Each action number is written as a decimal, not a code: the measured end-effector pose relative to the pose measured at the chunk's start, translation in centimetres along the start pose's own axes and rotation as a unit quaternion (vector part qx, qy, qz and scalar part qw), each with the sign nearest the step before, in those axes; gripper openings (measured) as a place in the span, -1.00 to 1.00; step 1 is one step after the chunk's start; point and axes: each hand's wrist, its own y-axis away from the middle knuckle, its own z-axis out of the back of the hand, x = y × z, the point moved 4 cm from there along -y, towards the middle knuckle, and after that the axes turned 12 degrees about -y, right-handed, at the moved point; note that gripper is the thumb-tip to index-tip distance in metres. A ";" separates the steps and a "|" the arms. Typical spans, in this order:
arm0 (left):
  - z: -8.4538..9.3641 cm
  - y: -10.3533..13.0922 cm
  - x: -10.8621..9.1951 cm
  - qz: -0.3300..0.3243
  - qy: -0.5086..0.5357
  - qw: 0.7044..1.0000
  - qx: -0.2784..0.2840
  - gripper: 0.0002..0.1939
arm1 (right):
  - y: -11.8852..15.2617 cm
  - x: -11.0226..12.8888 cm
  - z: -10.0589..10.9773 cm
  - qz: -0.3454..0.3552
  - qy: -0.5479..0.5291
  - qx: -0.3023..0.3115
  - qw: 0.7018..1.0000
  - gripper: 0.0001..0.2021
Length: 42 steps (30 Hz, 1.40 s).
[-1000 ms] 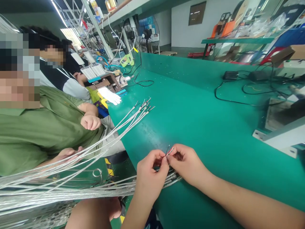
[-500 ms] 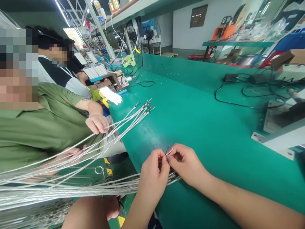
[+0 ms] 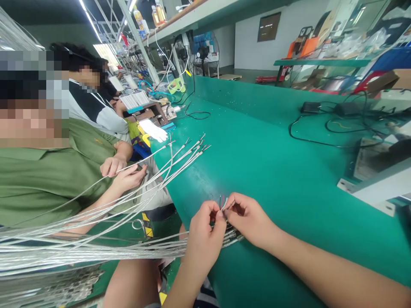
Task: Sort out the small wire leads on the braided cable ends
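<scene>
My left hand (image 3: pixel 207 231) pinches the end of a cable, from which thin wires (image 3: pixel 220 200) stick up between the fingertips: a dark one, a reddish one and a white one. Close against it, my right hand (image 3: pixel 248 218) is closed, thumb and forefinger on the white wire. Both hands are just above the green tabletop. Under and behind them runs a bundle of silvery-white cables (image 3: pixel 144 251), its ends partly hidden by my hands. More cables (image 3: pixel 180 171) fan out to the left, their stripped ends over the table edge.
A co-worker in a green shirt (image 3: pixel 93 171) sits at the left, both hands on one cable. A white glove (image 3: pixel 154 130) lies at the table's far left edge. Black cords with adapters (image 3: pixel 311 107) and a white metal bracket (image 3: pixel 372 188) occupy the right side.
The wires between my fingertips are now spread and more upright; before, they leaned right. The co-worker's hands have come together on a cable, drawn away from the fanned ones.
</scene>
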 end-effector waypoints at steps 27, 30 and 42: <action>0.7 -0.5 0.6 0.044 0.232 0.972 0.019 -0.93 | 0.0 0.3 0.6 -0.052 -0.113 -0.054 0.991 -0.72; 0.6 -0.5 0.7 0.045 0.232 0.971 0.024 -0.92 | 0.1 0.2 0.7 -0.048 -0.106 -0.053 0.992 -0.75; 0.5 -0.6 0.9 0.042 0.229 0.972 0.011 -0.91 | -0.4 0.4 0.4 -0.015 -0.110 -0.023 0.994 -0.79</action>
